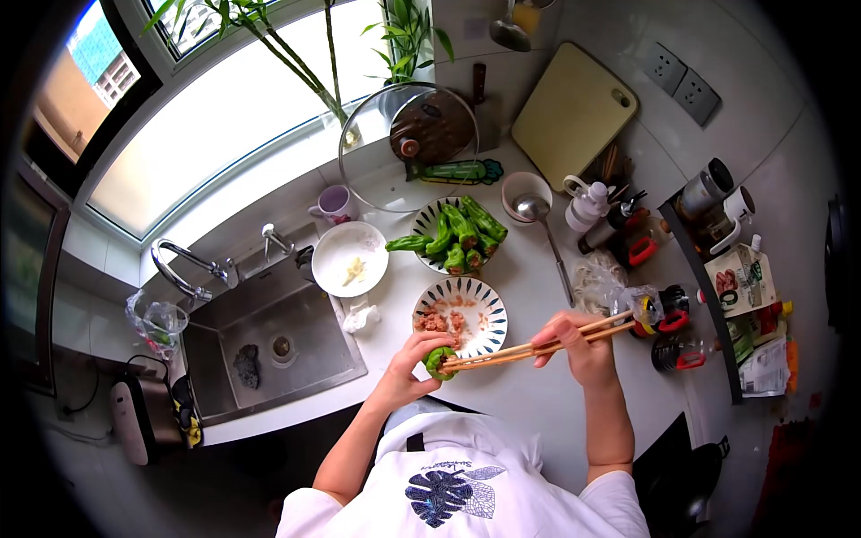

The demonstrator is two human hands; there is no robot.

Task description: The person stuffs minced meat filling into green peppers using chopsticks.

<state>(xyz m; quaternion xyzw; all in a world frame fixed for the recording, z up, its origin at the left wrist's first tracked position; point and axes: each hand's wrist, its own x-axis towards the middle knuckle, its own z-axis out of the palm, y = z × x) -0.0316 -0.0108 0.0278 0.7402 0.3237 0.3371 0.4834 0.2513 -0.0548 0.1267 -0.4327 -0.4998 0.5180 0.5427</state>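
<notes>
My left hand point(415, 363) is closed around a green pepper point(439, 362), its open end facing right. Wooden chopsticks point(538, 345) are gripped in my right hand point(574, 342), with their tips at the pepper's opening. Just beyond the pepper is a patterned plate point(491, 316) with pinkish minced meat point(439, 320) on its left part. Behind it, several green peppers point(459, 229) lie heaped on a second patterned plate point(421, 218).
Left are a sink point(296, 377), a faucet point(193, 269), a white plate point(330, 269) with pale bits, and a mug point(336, 204). A glass lid point(359, 170) stands behind. A ladle point(558, 255) rests in a bowl point(516, 188); bottles point(619, 224) and a cutting board point(574, 112) are right.
</notes>
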